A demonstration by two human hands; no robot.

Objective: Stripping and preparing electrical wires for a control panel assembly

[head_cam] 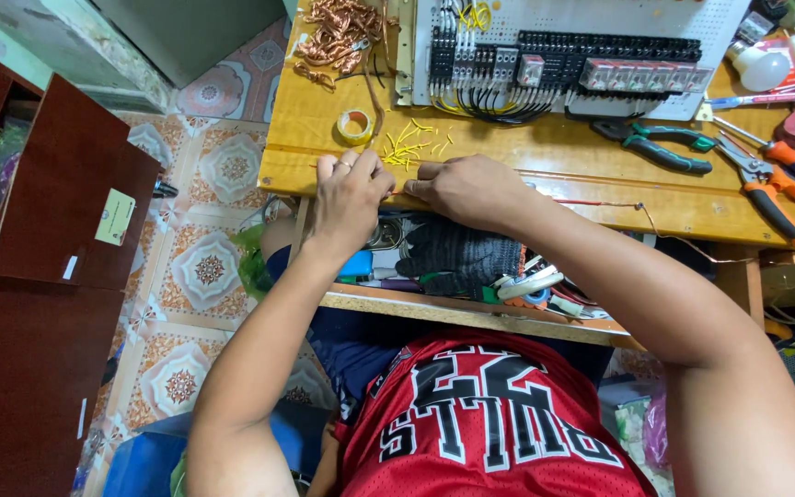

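Note:
My left hand [350, 189] and my right hand [464, 189] rest at the near edge of a yellow wooden workbench [545, 152], fingertips pinched close together. A thin red wire [600, 203] runs from my right hand along the bench edge to the right. What the left fingers pinch is too small to see. Just beyond my hands lies a scatter of short yellow wire bits [409, 144]. A roll of yellow tape [354, 124] sits behind my left hand.
A white panel of black terminal blocks and relays [581, 55] stands at the back. Copper wire scraps [338, 35] lie at back left. Green pliers [660, 147] and orange cutters [775, 184] lie right. A drawer [471, 313] with a black glove [457, 258] hangs below. Brown cabinet [39, 276] at left.

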